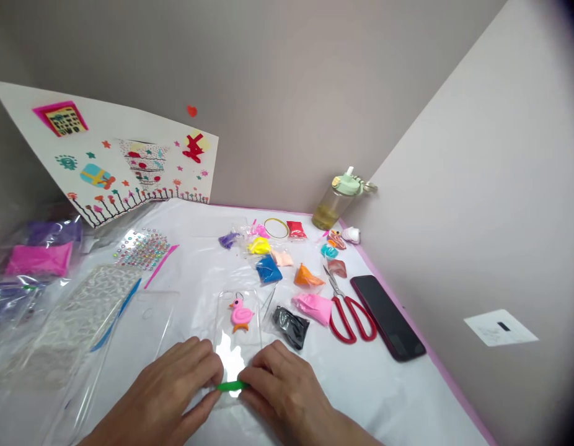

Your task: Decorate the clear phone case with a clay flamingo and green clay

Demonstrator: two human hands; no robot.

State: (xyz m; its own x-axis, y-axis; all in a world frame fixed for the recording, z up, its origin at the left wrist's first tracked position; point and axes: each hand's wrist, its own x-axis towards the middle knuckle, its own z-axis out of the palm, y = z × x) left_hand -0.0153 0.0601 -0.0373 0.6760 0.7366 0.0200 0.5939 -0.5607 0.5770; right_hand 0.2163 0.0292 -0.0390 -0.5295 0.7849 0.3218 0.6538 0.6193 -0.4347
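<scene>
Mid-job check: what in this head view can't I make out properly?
All in the head view:
Thin, bright green roll: its ends are hidden by the left hand and right hand.
Clear plastic phone case: its lower part is partly covered by the hands and washed out by glare.
Shiny clear plastic bag: cut off by the left edge.
White four-sided card: its dark mark is too small to read.

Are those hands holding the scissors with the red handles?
No, the left hand and right hand hold a green piece, while the scissors lie beside the black phone.
</scene>
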